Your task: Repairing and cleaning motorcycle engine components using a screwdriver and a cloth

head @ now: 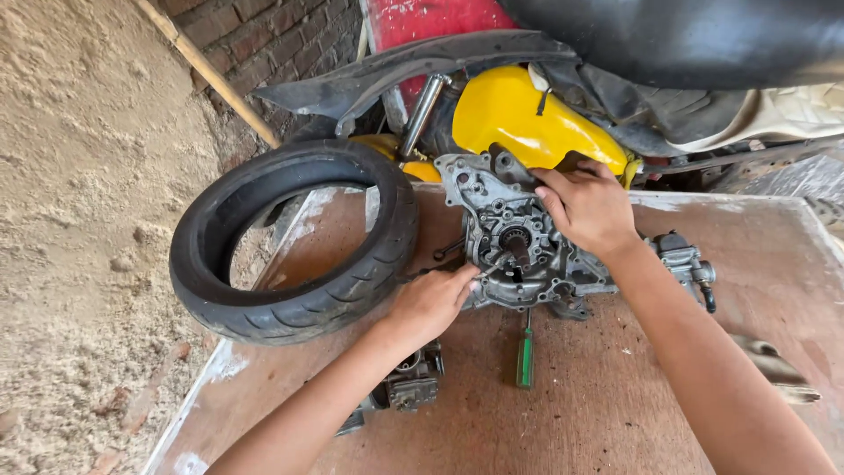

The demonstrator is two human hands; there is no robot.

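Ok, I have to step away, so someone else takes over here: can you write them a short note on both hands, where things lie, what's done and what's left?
Left hand: at the lower left edge of the engine case, fingertips at its open face; any tool in it is hidden.
Right hand: pressed on the case's upper right, steadying it.
The case lies open on the wooden board, inner gear exposed.
Green-handled screwdriver lies below the case; tyre rests at left; carburettor at right.
How much is left cannot be told.
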